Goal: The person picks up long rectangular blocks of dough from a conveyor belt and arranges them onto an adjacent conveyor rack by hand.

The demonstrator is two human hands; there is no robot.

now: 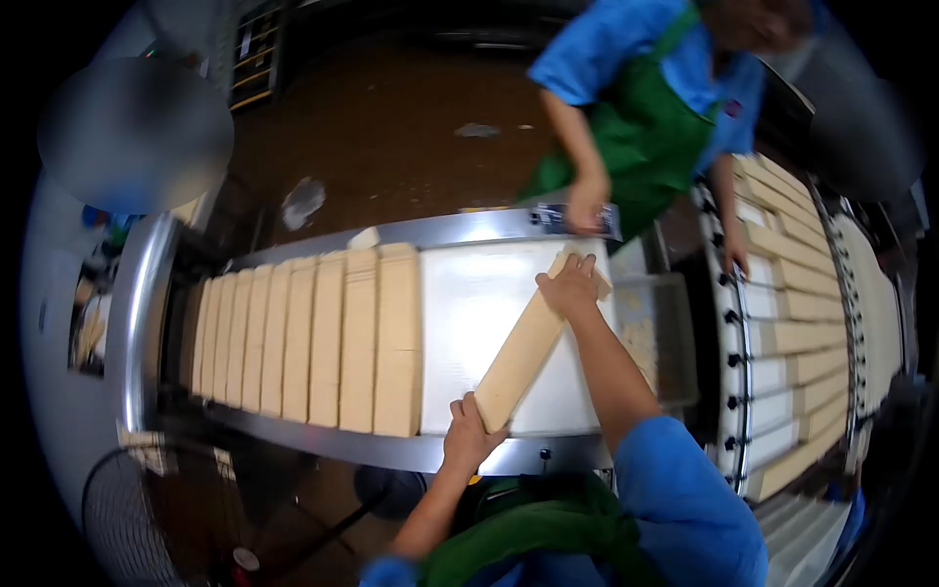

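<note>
A long pale yellow slab [528, 354] lies slanted over the white belt surface [462, 303], held at both ends. My left hand [469, 433] grips its near, lower end, with the fingers wrapped round the edge. At the far, upper end my right hand [572, 286] holds the slab, its fingers over the top. To the left, several similar slabs [360, 338] stand side by side across the belt. A small pale piece [364, 238] rests on the far metal rail.
A person in a green apron [636, 147] stands across the belt, one hand near the far rail [479, 228]. On the right is another conveyor with several slabs [810, 338]. A clear bin [660, 338] sits between the conveyors. A fan [137, 509] is at lower left.
</note>
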